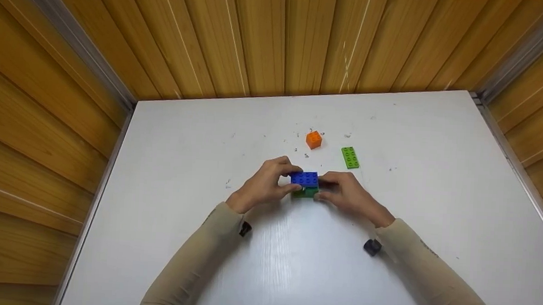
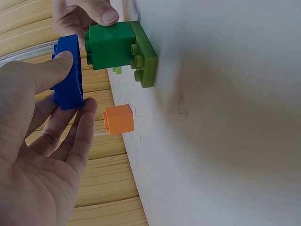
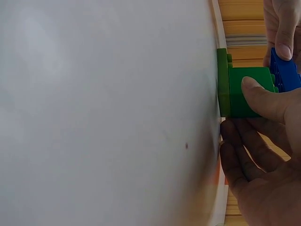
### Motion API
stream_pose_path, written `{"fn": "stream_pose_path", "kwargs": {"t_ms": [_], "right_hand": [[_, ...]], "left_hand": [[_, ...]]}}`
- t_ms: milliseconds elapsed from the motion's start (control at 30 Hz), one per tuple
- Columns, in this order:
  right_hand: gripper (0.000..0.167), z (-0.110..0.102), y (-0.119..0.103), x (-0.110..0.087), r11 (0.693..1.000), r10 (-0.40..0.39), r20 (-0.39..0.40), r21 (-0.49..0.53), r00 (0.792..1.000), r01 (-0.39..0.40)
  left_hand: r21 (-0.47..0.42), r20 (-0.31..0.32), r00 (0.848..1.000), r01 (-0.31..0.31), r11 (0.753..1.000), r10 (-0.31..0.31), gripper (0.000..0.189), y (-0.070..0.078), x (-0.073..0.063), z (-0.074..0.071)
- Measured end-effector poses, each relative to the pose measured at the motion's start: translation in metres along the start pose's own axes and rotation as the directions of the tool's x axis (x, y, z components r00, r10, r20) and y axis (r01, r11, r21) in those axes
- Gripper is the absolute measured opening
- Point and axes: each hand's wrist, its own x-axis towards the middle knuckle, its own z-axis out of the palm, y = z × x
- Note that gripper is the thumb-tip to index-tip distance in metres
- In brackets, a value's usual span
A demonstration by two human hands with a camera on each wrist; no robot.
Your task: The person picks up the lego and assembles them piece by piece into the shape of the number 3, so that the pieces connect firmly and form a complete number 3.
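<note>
My left hand (image 1: 270, 180) pinches a flat blue building brick (image 2: 69, 75) between thumb and fingers. Just below it stands a dark green block-shaped brick (image 2: 112, 44), its studs facing the blue brick with a narrow gap between. The green brick sits at one end of a flat light green brick (image 2: 145, 56) on the table, leaving several studs bare beside it. My right hand (image 1: 346, 191) holds the dark green brick, its thumb pressed on the side and the fingers behind, as the right wrist view shows.
On the white table (image 1: 198, 139) beyond the hands lie an orange brick (image 1: 314, 140) and, to its right, another flat light green brick (image 1: 350, 157). Wood-patterned panels (image 1: 277, 41) rise behind the table's far edge and at both sides.
</note>
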Motion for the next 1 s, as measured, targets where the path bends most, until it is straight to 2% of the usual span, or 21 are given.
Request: {"fn": "stream_pose_path", "kwargs": {"t_ms": [467, 1000], "right_hand": [[0.04, 0.0015, 0.0017, 0.0007, 1.0, 0.001, 0.006, 0.012, 1.0, -0.001], [0.036, 0.001, 0.0017, 0.0007, 1.0, -0.005, 0.004, 0.003, 1.0, 0.005]], "left_hand": [[0.021, -0.004, 0.999, -0.037, 0.999, 0.037, 0.036, -0.0005, -0.0001, 0.0034], [-0.001, 0.006, 1.0, -0.026, 1.0, 0.026, 0.036, -0.0039, 0.0008, 0.0067]]}}
